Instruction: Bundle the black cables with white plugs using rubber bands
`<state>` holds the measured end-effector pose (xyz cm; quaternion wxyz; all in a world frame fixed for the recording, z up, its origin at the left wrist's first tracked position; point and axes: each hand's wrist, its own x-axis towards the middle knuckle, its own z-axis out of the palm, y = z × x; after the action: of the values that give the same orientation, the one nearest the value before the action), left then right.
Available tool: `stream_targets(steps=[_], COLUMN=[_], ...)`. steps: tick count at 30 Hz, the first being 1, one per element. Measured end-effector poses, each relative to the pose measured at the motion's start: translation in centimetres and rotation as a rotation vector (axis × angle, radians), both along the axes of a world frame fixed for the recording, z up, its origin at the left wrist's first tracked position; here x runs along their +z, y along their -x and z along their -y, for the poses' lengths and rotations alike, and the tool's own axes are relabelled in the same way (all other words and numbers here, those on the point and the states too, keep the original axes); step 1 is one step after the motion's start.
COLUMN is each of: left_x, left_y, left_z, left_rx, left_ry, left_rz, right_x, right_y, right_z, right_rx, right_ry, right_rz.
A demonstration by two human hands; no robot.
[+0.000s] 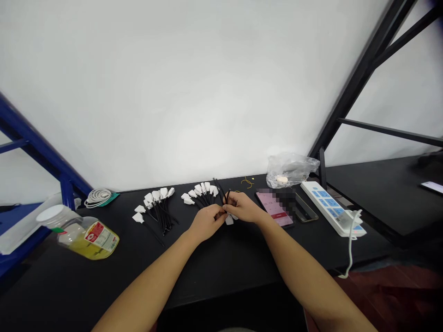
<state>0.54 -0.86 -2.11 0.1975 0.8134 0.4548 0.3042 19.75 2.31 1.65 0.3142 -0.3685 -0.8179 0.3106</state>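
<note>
My left hand (208, 221) and my right hand (242, 206) meet over the black table, fingers pinched closed. Between them are thin black cords (220, 189) that rise past my fingertips, with flat white heads (229, 220) showing just below. The fingers partly cover the cords, so which hand grips which piece is hard to see. Behind my left hand lies a bunch of similar white-headed black cords (204, 191). Farther left is another bunch (159, 203), with a loose white-headed cord (138, 217) beside it.
Right of my hands lie a phone with a pink screen (272, 203), a dark phone (306, 207) and a power strip (328, 205). A plastic bag (290, 168) and a yellow rubber band (248, 182) sit behind. At left are a tilted jar (81, 235) and a coiled white cable (98, 197).
</note>
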Motion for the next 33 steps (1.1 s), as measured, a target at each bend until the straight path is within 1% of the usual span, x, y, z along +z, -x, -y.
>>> stream_targets(steps=[2, 3, 5, 7, 8, 10, 11, 13, 16, 18, 22, 25, 28, 30, 33], left_x=[0.0, 0.1, 0.5, 1.0, 1.3, 1.8, 2.0, 2.1, 1.9, 1.7, 1.4, 1.0, 0.8, 0.9, 1.5], left_y=[-0.1, 0.0, 0.4, 1.4, 2.1, 3.9, 4.9, 6.8, 8.8, 8.9, 7.7, 6.8, 6.6, 6.7, 6.8], left_z=[0.1, 0.1, -0.2, -0.7, -1.0, -1.7, -2.0, -2.5, -2.9, -2.9, -2.8, -2.9, -3.0, -3.0, -3.0], left_rx=[0.033, 0.028, -0.034, -0.083, -0.073, 0.009, 0.057, 0.115, 0.131, 0.125, 0.116, 0.160, 0.183, 0.195, 0.298], left_ry=[-0.022, -0.024, -0.029, -0.063, -0.086, -0.112, -0.102, -0.023, 0.116, 0.118, 0.067, 0.069, 0.055, 0.028, -0.030], left_rz=[-0.033, -0.052, -0.094, -0.126, -0.139, -0.179, -0.217, -0.330, -0.459, -0.477, -0.469, -0.483, -0.477, -0.422, -0.218], right_x=[0.0, 0.0, -0.1, -0.1, -0.1, -0.1, -0.1, -0.1, -0.2, -0.3, -0.3, -0.3, -0.3, -0.3, -0.4], right_y=[0.1, 0.1, 0.1, 0.0, -0.1, -0.3, -0.3, -0.4, -0.3, -0.2, -0.1, -0.1, -0.1, -0.2, -0.3], right_z=[0.1, 0.1, 0.0, -0.1, -0.2, -0.3, -0.4, -0.5, -0.5, -0.4, -0.4, -0.4, -0.5, -0.5, -0.5], right_rx=[-0.018, -0.022, -0.037, -0.066, -0.082, -0.118, -0.136, -0.165, -0.170, -0.165, -0.173, -0.177, -0.183, -0.186, -0.186], right_ry=[-0.033, -0.048, -0.072, -0.080, -0.079, -0.079, -0.083, -0.100, -0.112, -0.111, -0.119, -0.131, -0.134, -0.135, -0.143], right_rz=[0.019, 0.031, 0.057, 0.060, 0.052, 0.032, 0.031, 0.056, 0.108, 0.121, 0.127, 0.134, 0.138, 0.134, 0.124])
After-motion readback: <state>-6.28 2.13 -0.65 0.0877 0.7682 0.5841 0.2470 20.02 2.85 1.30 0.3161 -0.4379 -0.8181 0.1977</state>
